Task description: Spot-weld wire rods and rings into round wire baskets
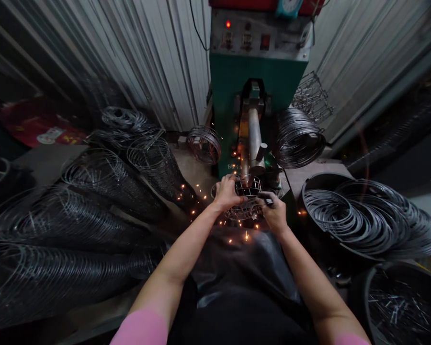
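A round metal wire basket (241, 212) sits under the electrodes of a green welding machine (269, 72), with sparks flying around it. My left hand (227, 192) grips the basket's left rim, thumb stretched toward the opening. On the opposite side, my right hand (276, 213) is closed at the rim. A small dark piece (269, 201) shows at its fingers; what it is I cannot tell. The machine's thick metal arm (255, 136) reaches down to the basket's far side. Part of the basket is hidden behind my hands.
Long stacks of wire rings (75, 215) lie on the left. Wire coils (299, 138) flank the machine. A black tub (309, 191) of wire rings stands right, above another tub (368, 297) with short metal pieces. A dark apron (244, 273) covers my lap.
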A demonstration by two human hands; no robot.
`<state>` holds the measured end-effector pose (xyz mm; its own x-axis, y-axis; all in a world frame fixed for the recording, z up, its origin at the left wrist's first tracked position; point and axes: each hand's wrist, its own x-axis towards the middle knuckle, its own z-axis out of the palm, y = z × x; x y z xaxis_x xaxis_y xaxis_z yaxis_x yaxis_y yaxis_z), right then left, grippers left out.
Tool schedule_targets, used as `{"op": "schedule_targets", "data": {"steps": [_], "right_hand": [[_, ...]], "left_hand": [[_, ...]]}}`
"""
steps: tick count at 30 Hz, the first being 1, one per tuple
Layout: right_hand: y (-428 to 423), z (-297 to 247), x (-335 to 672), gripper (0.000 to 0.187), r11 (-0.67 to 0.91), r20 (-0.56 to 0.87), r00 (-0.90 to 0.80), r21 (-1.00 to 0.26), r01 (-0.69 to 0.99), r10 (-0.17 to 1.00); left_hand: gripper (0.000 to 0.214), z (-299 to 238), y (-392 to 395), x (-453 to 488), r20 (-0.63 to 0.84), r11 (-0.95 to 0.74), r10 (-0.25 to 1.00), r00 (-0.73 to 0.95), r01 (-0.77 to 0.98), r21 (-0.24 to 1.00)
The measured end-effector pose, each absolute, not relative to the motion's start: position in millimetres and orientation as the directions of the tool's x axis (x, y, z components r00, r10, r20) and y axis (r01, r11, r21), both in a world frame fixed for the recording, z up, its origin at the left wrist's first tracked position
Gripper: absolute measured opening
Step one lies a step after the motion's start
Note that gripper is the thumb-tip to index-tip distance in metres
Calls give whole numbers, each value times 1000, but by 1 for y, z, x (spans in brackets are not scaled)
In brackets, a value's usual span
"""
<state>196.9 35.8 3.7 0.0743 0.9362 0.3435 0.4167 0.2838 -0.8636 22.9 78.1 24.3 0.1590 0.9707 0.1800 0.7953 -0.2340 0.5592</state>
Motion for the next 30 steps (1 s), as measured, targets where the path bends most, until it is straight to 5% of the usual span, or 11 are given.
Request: {"op": "schedule_targets", "data": {"steps": [3, 6, 8, 13, 18, 22, 26, 30], "right_hand": [[27, -5, 211, 24, -25, -19, 225, -999, 23, 974], [15, -30, 228, 32, -240, -295, 153, -923, -301, 943], [1, -53, 235, 33, -247, -311, 175, -917, -313, 934], [-38, -101, 240, 26, -115, -104, 348, -993, 11, 932], [-45, -109, 245, 23, -199, -326, 357, -916, -348, 875], [-40, -96, 257, 22, -306, -481, 170, -752, -584, 860], [-35, -74, 268, 20, -318, -490, 89, -681, -660, 867], [-30, -59, 269, 25, -227, -444, 259, -779, -584, 857]], "left_hand": [[63, 30, 75, 22, 161, -238, 971, 177, 799, 552], [63, 31, 72, 24, 170, -227, 972, 159, 812, 538], [64, 28, 73, 27, 203, -231, 969, 144, 824, 517], [63, 20, 88, 27, 199, -166, 978, 62, 806, 568], [61, 18, 99, 25, 143, -125, 989, 49, 796, 592], [63, 18, 100, 27, 147, -115, 989, 35, 800, 589], [75, 7, 93, 14, 191, -190, 978, 88, 757, 625], [110, -30, 79, -8, 197, -179, 980, 34, 584, 792]]}}
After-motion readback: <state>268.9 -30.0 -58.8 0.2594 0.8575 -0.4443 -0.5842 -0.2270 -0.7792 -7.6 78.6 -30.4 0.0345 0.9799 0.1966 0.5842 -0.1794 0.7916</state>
